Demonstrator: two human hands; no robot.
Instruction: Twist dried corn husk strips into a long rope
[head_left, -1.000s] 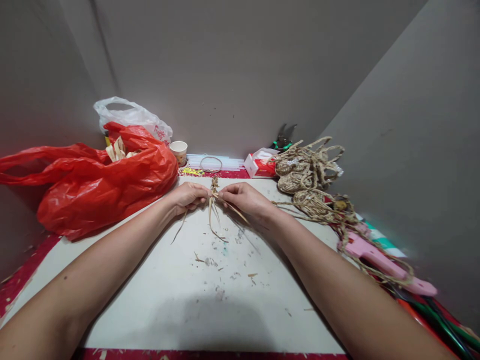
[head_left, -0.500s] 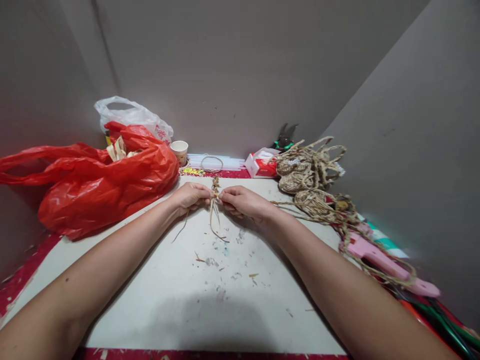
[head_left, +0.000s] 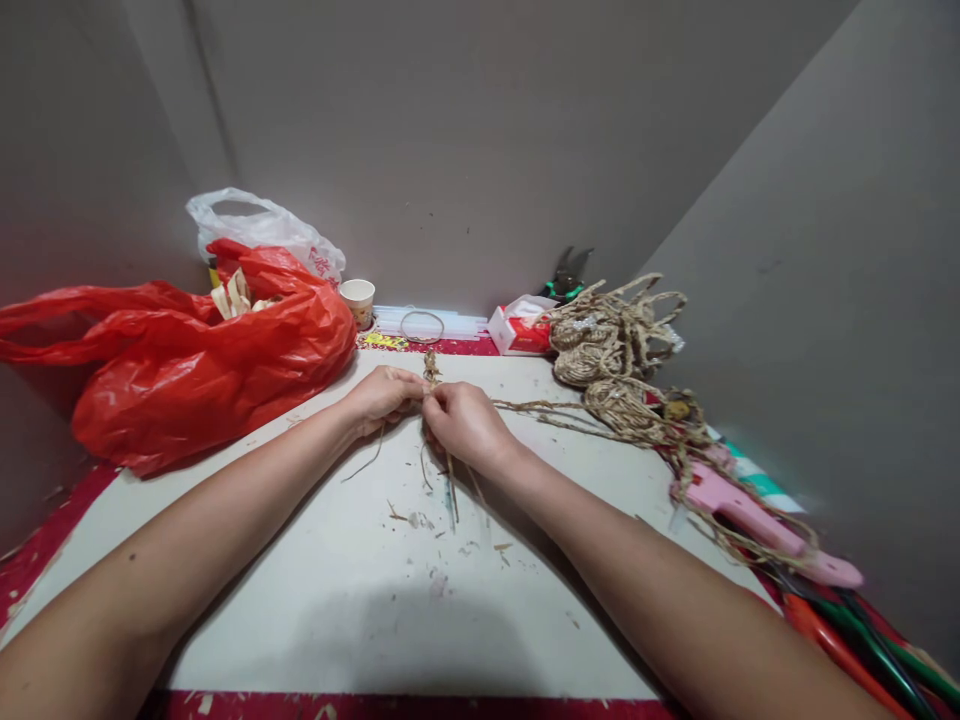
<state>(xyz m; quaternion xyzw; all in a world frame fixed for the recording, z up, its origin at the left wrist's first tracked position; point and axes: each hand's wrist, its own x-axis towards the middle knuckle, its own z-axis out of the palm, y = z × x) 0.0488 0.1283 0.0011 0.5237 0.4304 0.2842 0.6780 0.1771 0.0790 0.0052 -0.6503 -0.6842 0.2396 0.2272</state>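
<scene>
A small braided piece of straw (head_left: 430, 366) stands up between my hands at the far part of the white board. My left hand (head_left: 388, 397) pinches its lower end from the left, fingers closed. From the right, my right hand (head_left: 463, 420) is closed at the same spot, its fingertips meeting those of the left. Several loose straw strands (head_left: 453, 488) hang below the right hand onto the board, and one thin strand (head_left: 367, 462) trails under the left. The exact grip on each strand is hidden behind the fingers.
A red plastic bag (head_left: 217, 370) with pale strips lies at the left. Behind the board are a paper cup (head_left: 358, 300), a wire ring (head_left: 422, 325) and a tissue pack (head_left: 521, 328). Rope coils (head_left: 611, 365) and a pink-handled tool (head_left: 757, 520) lie right; straw scraps dot the white board (head_left: 315, 600).
My right hand has shifted left and turned over the braid's base, covering it more. The loose strands now hang below the right hand. My left hand stays nearly in place.
</scene>
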